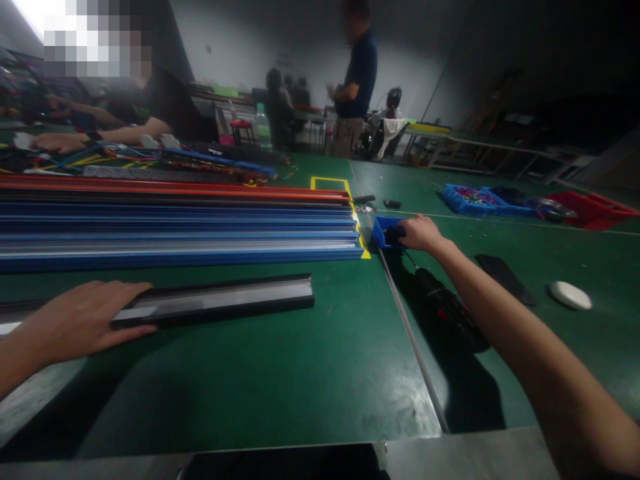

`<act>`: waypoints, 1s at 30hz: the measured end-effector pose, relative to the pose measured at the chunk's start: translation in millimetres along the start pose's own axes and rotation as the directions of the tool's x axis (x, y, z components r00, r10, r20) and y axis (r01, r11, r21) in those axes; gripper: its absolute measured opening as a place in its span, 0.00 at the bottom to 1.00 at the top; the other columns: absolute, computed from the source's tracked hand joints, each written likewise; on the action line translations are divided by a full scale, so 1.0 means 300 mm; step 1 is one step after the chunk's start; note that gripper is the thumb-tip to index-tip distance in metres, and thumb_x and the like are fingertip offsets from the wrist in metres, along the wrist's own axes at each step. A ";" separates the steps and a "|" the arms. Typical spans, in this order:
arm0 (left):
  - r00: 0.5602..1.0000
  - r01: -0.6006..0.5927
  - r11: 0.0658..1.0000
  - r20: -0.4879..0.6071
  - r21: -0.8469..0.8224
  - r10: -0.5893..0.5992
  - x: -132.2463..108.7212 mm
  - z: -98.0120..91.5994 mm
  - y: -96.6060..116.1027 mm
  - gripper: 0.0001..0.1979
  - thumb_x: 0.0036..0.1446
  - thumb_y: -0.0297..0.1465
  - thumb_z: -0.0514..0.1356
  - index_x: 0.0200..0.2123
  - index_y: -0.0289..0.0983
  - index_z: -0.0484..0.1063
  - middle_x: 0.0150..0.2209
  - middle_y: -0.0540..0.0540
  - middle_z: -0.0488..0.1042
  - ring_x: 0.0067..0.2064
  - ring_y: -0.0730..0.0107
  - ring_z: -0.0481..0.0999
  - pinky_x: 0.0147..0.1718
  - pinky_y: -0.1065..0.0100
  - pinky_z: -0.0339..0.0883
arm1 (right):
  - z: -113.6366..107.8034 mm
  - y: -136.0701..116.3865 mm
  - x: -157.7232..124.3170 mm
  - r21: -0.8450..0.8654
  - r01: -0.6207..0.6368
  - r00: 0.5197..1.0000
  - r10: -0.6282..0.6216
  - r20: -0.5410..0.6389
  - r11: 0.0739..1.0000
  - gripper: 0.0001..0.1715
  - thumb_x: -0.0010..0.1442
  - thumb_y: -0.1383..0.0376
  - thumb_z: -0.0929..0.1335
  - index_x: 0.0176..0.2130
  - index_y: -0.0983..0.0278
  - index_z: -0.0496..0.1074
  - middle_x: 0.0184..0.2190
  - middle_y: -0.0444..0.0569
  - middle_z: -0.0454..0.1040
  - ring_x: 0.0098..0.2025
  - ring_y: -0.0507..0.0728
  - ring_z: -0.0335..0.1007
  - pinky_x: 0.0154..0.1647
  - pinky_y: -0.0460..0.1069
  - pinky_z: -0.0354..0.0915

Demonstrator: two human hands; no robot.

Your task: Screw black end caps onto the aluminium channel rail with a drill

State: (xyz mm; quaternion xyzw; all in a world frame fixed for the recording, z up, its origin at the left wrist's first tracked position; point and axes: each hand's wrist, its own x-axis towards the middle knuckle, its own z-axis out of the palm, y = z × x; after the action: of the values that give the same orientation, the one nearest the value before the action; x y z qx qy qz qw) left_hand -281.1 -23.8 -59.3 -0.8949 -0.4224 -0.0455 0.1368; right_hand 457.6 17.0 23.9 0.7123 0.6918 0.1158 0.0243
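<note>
My left hand (pixel 95 313) is wrapped over a black aluminium profile (pixel 235 297) with a pale inner channel, which lies flat on the green table near me. My right hand (pixel 420 232) reaches into a small blue bin (pixel 383 233), its fingertips down among dark small parts (pixel 394 235). Whether a part is pinched there I cannot make out. Below my right forearm lies a black power screwdriver (pixel 447 307) with red marks, its thin bit pointing towards the bin. Beyond the black profile, several blue profiles (pixel 200 247) and an orange-red one (pixel 200 189) lie side by side.
Yellow tape (pixel 330 180) marks the table by the profile ends. To the right are a dark flat case (pixel 505 279), a white oval object (pixel 570 295), blue trays (pixel 467 201) and a red tray (pixel 595 208). A co-worker sits across at left beside cables; another person (pixel 357 80) stands behind.
</note>
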 end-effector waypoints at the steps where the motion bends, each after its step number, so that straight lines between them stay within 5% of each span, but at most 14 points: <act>1: 1.000 -0.001 1.000 0.006 -0.008 0.001 0.002 -0.005 0.005 0.35 0.62 0.57 0.56 0.53 0.32 0.78 0.50 0.33 0.83 0.48 0.43 0.82 0.51 0.48 0.74 | 0.004 -0.008 0.002 0.005 -0.015 1.000 0.015 -0.008 1.000 0.21 0.53 0.68 0.74 0.48 0.66 0.82 0.44 0.62 0.83 0.54 0.74 0.74 0.55 0.62 0.68; 10: 0.998 0.038 0.999 0.048 -0.038 -0.036 0.014 -0.027 0.041 0.35 0.64 0.56 0.54 0.56 0.31 0.75 0.53 0.30 0.82 0.50 0.44 0.82 0.53 0.48 0.72 | -0.013 -0.080 0.004 0.132 -0.075 0.975 0.101 -0.200 0.988 0.26 0.56 0.74 0.65 0.53 0.71 0.79 0.50 0.66 0.75 0.48 0.70 0.73 0.50 0.60 0.71; 16: 0.999 0.021 1.000 0.026 0.006 -0.021 0.018 -0.024 0.048 0.36 0.63 0.58 0.53 0.55 0.32 0.75 0.52 0.31 0.82 0.51 0.44 0.82 0.53 0.48 0.73 | -0.121 -0.192 -0.092 0.408 0.121 0.872 0.099 -0.478 0.905 0.21 0.59 0.74 0.63 0.46 0.67 0.81 0.47 0.62 0.75 0.50 0.69 0.73 0.51 0.62 0.72; 20: 1.000 -0.023 0.999 -0.019 0.034 0.024 0.016 -0.003 0.035 0.36 0.63 0.57 0.54 0.53 0.29 0.76 0.50 0.28 0.83 0.48 0.40 0.82 0.50 0.46 0.74 | -0.097 -0.381 -0.224 0.740 0.227 0.944 0.044 -0.327 0.633 0.16 0.57 0.72 0.66 0.43 0.63 0.80 0.44 0.55 0.80 0.45 0.65 0.78 0.46 0.58 0.76; 22: 0.999 -0.019 0.999 -0.031 0.043 0.020 0.017 0.003 0.031 0.35 0.62 0.57 0.55 0.52 0.31 0.77 0.49 0.30 0.83 0.48 0.40 0.83 0.50 0.45 0.75 | -0.050 -0.479 -0.286 0.870 0.162 0.987 -0.086 -0.138 0.466 0.17 0.55 0.73 0.67 0.43 0.63 0.79 0.39 0.51 0.82 0.41 0.63 0.79 0.43 0.56 0.77; 25: 1.000 -0.004 0.999 -0.003 0.052 0.004 0.021 -0.006 0.036 0.33 0.62 0.56 0.56 0.52 0.32 0.77 0.49 0.31 0.83 0.48 0.41 0.83 0.51 0.46 0.75 | 0.022 -0.590 -0.344 0.964 0.008 0.983 -0.179 0.041 0.267 0.16 0.54 0.73 0.69 0.43 0.64 0.77 0.37 0.50 0.82 0.39 0.61 0.81 0.39 0.53 0.77; 28: 1.000 -0.001 0.999 0.017 0.054 0.000 0.026 -0.029 0.049 0.33 0.62 0.55 0.58 0.53 0.31 0.76 0.51 0.29 0.82 0.50 0.42 0.83 0.52 0.47 0.74 | 0.063 -0.645 -0.349 0.983 -0.007 0.984 -0.175 0.040 0.184 0.16 0.54 0.74 0.69 0.44 0.65 0.76 0.39 0.51 0.82 0.38 0.59 0.81 0.37 0.52 0.76; 30: 1.000 -0.005 0.999 0.015 0.054 0.004 0.028 -0.039 0.055 0.33 0.63 0.54 0.59 0.53 0.29 0.76 0.52 0.28 0.82 0.50 0.43 0.83 0.53 0.48 0.74 | 0.074 -0.663 -0.338 0.966 0.060 0.986 -0.166 -0.017 0.253 0.15 0.55 0.75 0.69 0.43 0.65 0.76 0.38 0.52 0.82 0.37 0.59 0.81 0.37 0.52 0.75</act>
State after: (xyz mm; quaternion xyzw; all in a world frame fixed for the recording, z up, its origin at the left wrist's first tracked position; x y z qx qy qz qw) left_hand -262.7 -30.9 -49.9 -0.8922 -0.4223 -0.0271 0.1579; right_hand 265.3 -72.3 -49.7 0.5335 0.6669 -0.3613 -0.3743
